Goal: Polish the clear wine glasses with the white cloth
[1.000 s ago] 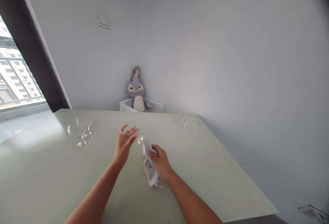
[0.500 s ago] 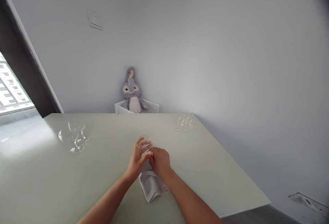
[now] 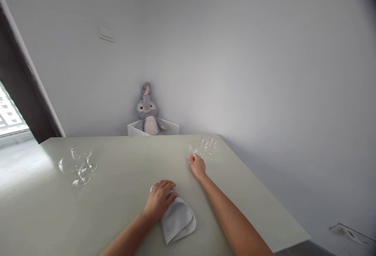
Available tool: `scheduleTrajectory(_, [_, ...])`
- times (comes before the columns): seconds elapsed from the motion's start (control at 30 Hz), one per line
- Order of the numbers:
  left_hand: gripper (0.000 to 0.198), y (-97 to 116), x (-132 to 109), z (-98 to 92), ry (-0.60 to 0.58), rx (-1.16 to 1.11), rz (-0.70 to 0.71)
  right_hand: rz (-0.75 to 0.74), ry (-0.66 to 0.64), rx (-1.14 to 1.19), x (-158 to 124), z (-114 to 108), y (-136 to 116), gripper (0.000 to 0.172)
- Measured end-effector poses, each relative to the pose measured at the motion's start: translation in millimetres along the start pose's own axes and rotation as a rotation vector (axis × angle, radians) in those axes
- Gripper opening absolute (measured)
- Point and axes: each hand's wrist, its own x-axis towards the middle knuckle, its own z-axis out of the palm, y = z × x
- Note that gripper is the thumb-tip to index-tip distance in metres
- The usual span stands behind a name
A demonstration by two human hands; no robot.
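My right hand [image 3: 197,165] reaches out over the right part of the table, its fingers closed on a small stemmed glass [image 3: 192,149]. The glass's bowl stands up beyond my fingertips, and its lower part is hidden. Just past it, toward the far right corner, two similar small stemmed glasses [image 3: 208,144] stand upright. Nearer to me, my left hand [image 3: 160,198] lies on a light grey cloth [image 3: 178,220], fingers stretched out and thumb apart. Part of the folded cloth is hidden under the palm.
Two larger stemmed glasses [image 3: 80,166] stand close together on the left of the pale table [image 3: 117,209]. Behind the far edge a plush toy [image 3: 147,111] sits in a white perforated basket [image 3: 173,127] against the wall.
The small glass has gone from between both hands to the far right, carried by my right hand. My left hand has let go of it and come down on the cloth.
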Motion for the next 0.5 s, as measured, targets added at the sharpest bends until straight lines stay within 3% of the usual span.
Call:
scheduleTrajectory(0.3, [0.023,0,1,-2.8,0.028,-0.057,0.007,0.105,0.026,0.026,34,7,10,0.026])
scheduleTrajectory(0.5, [0.022,-1,0,-2.3,0.031,-0.088,0.013,0.171,0.043,0.174,30,-1,16,0.029])
